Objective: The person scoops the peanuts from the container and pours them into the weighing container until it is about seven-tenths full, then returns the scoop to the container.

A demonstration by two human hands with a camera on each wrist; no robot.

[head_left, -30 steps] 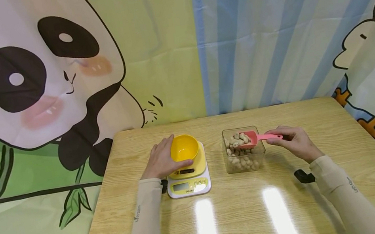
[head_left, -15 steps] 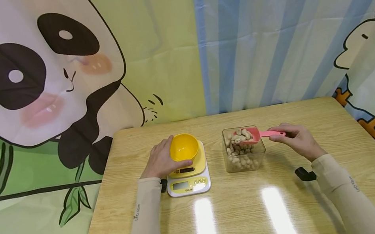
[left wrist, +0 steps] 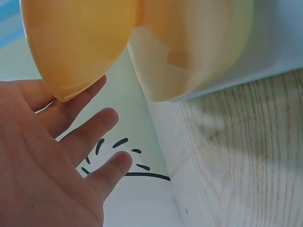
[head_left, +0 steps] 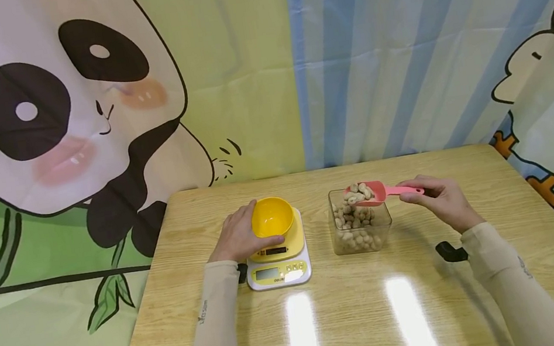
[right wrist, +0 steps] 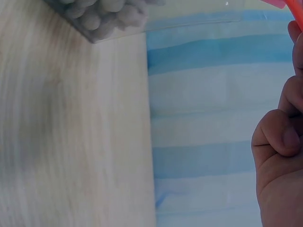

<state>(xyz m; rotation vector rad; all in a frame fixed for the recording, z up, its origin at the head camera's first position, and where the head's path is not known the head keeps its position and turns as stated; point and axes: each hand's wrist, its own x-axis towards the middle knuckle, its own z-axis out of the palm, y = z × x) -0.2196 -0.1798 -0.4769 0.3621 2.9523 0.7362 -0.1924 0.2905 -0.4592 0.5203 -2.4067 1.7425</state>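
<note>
My left hand (head_left: 235,235) holds a yellow bowl (head_left: 274,219) on the plate of a yellow-and-white kitchen scale (head_left: 299,276), thumb on the near side and fingers on the far left. In the left wrist view, fingertips lie against the bowl (left wrist: 78,42) while two other fingers stretch free. My right hand (head_left: 442,200) pinches the handle of a pink scoop (head_left: 379,191), which carries several unshelled peanuts (head_left: 356,192). The scoop is over a clear plastic box (head_left: 389,221), with more peanuts inside. Most of the scoop is outside the right wrist view.
A wooden table (head_left: 350,316) bears the scale on the left and the box to its right. Behind the table's far edge hangs a cartoon-printed curtain (head_left: 253,81). Black wrist mounts (head_left: 450,252) stick out beside the sleeves.
My right hand has raised the scoop with its peanuts from inside the box to above its rim, moving slightly right along the way. The left hand and bowl stay put.
</note>
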